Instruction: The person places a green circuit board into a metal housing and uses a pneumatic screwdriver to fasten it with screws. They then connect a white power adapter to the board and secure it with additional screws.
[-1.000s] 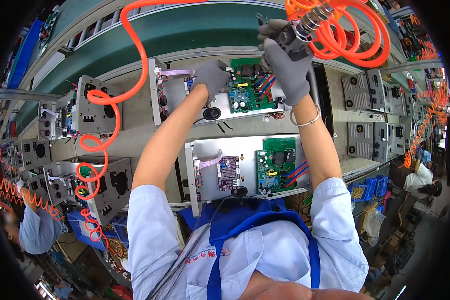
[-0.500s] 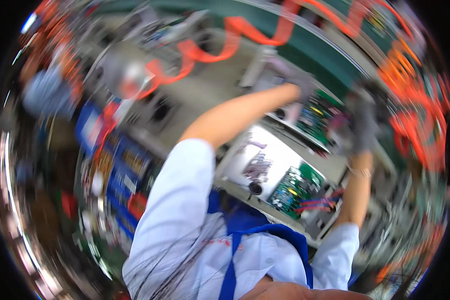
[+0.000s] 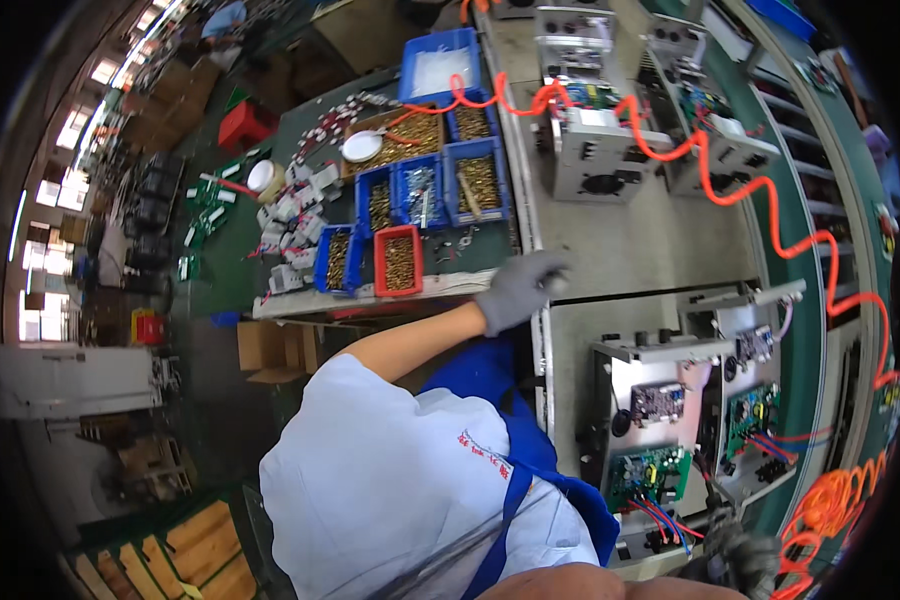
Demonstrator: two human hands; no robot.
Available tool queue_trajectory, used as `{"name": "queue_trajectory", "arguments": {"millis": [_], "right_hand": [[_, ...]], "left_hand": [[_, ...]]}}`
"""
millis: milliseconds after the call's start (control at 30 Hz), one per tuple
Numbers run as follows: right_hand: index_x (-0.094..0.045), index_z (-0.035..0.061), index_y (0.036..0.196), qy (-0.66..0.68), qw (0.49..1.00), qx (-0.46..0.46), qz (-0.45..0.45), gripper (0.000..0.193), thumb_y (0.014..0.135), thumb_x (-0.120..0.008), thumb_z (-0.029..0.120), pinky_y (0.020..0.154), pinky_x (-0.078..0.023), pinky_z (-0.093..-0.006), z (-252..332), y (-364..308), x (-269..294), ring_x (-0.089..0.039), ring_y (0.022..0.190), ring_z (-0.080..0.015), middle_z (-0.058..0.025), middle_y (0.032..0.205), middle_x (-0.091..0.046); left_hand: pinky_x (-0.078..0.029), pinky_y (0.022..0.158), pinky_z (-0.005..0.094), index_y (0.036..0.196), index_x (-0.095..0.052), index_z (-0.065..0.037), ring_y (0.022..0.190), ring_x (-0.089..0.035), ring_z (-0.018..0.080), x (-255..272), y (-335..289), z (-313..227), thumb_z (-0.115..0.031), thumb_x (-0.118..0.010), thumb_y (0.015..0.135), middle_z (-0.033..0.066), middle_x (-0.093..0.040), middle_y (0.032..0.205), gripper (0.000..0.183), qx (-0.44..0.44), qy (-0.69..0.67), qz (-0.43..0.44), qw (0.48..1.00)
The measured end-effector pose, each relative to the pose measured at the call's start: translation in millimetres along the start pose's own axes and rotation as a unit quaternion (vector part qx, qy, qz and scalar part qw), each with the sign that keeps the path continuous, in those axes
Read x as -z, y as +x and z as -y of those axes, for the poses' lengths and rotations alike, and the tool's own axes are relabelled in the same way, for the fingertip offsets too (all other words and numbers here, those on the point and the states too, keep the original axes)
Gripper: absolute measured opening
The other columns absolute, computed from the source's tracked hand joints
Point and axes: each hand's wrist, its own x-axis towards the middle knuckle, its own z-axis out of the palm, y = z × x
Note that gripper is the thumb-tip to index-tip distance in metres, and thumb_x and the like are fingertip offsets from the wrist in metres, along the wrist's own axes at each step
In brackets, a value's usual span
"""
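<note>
The left hand [image 3: 518, 290], in a grey knit glove, stands over the metal rail [image 3: 541, 365] between bench and work surface, fingers bent and pointing right; whether they close on anything small cannot be told. The right hand [image 3: 748, 560] is a blurred dark grey form at the lower edge; its grip, and any tool in it, cannot be told.

The nearer chassis [image 3: 660, 351] lies to the right of the left hand and toward the lower edge, well apart from it; its long axis runs roughly up and down the view; the right hand is the nearer, just beside its lower end. The red bin [image 3: 398, 292] lies left of the left hand, near but apart; the left hand is the nearer to it.

The nearer chassis is bright sheet metal, open-topped, with flat upright end panels; it carries a small purplish circuit board [image 3: 658, 403] and a larger green circuit board [image 3: 650, 475], with smooth red and blue wires [image 3: 662, 520] at its lower end; a second chassis [image 3: 760, 298] of like build stands just to its right.

The red bin is smooth plastic, filled with small brass-coloured parts, grainy in the mass; blue bins [image 3: 477, 216] of similar plastic stand around it; a white round lid [image 3: 362, 146] rests beyond; the bench [image 3: 450, 284] has a pale edge and a dull green top; a glossy orange hose [image 3: 710, 165] runs in loose coils above the work surface [image 3: 630, 240].
</note>
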Motion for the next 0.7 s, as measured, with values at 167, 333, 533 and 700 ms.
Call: {"name": "queue_trajectory", "arguments": {"millis": [167, 333, 533, 700], "right_hand": [[-0.052, 0.0012, 0.091, 0.015, 0.995, 0.013, -0.098, 0.023, 0.073, -0.047, 0.016, 0.053, -0.041, -0.0334, -42.6, -17.8, -49.1, -0.047, 0.067, -0.0202, -0.0118, 0.084, -0.047], [-0.054, 0.0003, 0.091, 0.01, 0.989, 0.06, -0.133, 0.025, 0.073, -0.047, 0.018, 0.053, -0.042, -0.0348, -43.3, -19.1, -76.8, -0.049, 0.067, -0.021, -0.0125, 0.085, -0.049], [-0.046, 0.0081, 0.088, -0.095, 0.944, 0.135, -0.287, 0.027, 0.066, -0.051, 0.023, 0.046, -0.032, -0.0245, -54.1, -20.8, -128.0, -0.035, 0.059, -0.0149, -0.0039, 0.076, -0.032], [-0.043, 0.0059, 0.089, -0.107, 0.944, 0.15, -0.273, 0.031, 0.071, -0.056, 0.027, 0.041, -0.032, -0.0279, -25.8, -35.0, -128.5, -0.034, 0.054, -0.0156, -0.0048, 0.074, -0.031]], "left_hand": [[-0.05, 0.073, 0.0319, 0.101, -0.063, -0.005, 0.083, -0.064, 0.0207, 129.1, -63.8, 136.5, -0.012, -0.059, 0.082, 0.0107, -0.066, 0.095, 0.021, 0.201, 0.136, -0.127, 0.962], [-0.049, 0.076, 0.036, 0.106, -0.06, -0.009, 0.086, -0.063, 0.0288, 216.5, -113.8, 180.2, -0.019, -0.058, 0.082, 0.0137, -0.064, 0.098, 0.025, 0.283, 0.192, -0.169, 0.924], [-0.046, 0.078, 0.0403, 0.116, -0.055, -0.014, 0.097, -0.058, 0.0268, 184.4, -96.5, 184.8, -0.016, -0.064, 0.073, 0.0113, -0.056, 0.111, 0.044, 0.16, 0.471, 0.075, 0.864], [-0.05, 0.074, 0.043, 0.1, -0.059, -0.01, 0.095, -0.06, 0.0296, 176.3, -66.4, 219.3, -0.006, -0.051, 0.079, 0.0131, -0.059, 0.103, 0.023, 0.157, 0.468, 0.199, 0.847]]}}
